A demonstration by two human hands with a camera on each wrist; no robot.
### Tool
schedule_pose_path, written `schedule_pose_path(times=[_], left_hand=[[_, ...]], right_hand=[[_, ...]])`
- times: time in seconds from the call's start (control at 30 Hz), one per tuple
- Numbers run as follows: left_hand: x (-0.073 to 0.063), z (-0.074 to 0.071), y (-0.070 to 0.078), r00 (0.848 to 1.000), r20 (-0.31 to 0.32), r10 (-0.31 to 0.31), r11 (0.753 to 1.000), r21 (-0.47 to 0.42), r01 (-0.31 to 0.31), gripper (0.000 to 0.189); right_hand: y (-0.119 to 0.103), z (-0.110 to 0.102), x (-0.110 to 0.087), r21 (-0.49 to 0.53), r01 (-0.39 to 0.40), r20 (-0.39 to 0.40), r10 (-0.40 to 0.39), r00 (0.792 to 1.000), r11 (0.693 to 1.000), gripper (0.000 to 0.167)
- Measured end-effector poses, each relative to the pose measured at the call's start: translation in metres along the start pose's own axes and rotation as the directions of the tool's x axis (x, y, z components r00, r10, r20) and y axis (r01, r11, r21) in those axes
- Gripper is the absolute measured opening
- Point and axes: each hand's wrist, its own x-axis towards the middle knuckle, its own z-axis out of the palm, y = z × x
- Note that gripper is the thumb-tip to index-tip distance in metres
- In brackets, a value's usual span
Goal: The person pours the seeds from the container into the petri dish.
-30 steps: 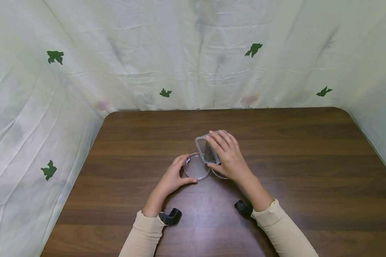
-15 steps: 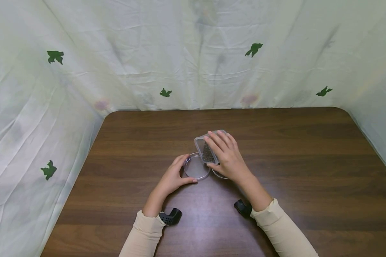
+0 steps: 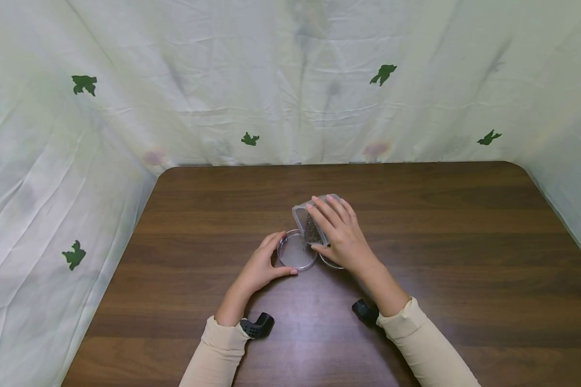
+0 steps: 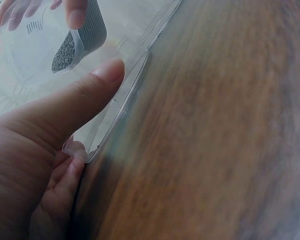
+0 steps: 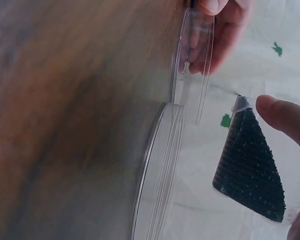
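My left hand grips the rim of a clear, shallow petri dish on the table, thumb at the near side and fingers at the far side. A clear plastic tub is tilted toward the dish in my right hand, which holds it from above with thumb and fingers apart. Dark grey granules are heaped against the tub's lower wall. In the right wrist view the granules slope up to the tub's lowered corner, which hangs above the dish.
A second clear round dish or lid lies right beside the first, partly under my right hand. The brown wooden table stretches out around both hands. A pale curtain with green bird shapes hangs behind and at the sides.
The tub has tipped slightly further to the left, and the granules have slid a little toward its low corner. My left hand and the dish have stayed in place.
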Motion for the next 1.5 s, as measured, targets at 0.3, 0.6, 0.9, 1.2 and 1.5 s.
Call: schedule_pose_path(times=[0.3, 0.6, 0.9, 1.2, 1.5], left_hand=[[-0.0002, -0.0002, 0.0000, 1.000, 0.003, 0.001, 1.000, -0.004, -0.001, 0.092], [-0.0001, -0.0003, 0.0007, 1.000, 0.000, 0.008, 1.000, -0.006, -0.008, 0.092], [-0.0002, -0.0003, 0.0013, 1.000, -0.003, 0.010, 1.000, -0.002, -0.010, 0.091], [-0.0003, -0.0008, 0.0018, 1.000, 0.002, 0.000, 1.000, 0.002, 0.000, 0.091], [-0.0003, -0.0009, 0.0018, 1.000, 0.002, -0.006, 1.000, 0.003, 0.006, 0.091]], right_hand=[[-0.0009, -0.0008, 0.0010, -0.002, 0.003, 0.003, -0.003, 1.000, 1.000, 0.099], [-0.0003, 0.0006, 0.0006, -0.004, 0.001, 0.007, -0.001, 1.000, 1.000, 0.099], [-0.0002, 0.0003, 0.0007, -0.006, 0.006, 0.003, -0.006, 1.000, 1.000, 0.100], [0.0000, 0.0010, 0.0003, -0.002, 0.004, 0.001, -0.004, 1.000, 1.000, 0.103], [-0.0001, 0.0008, -0.0001, -0.016, 0.002, 0.007, -0.002, 1.000, 1.000, 0.101]])
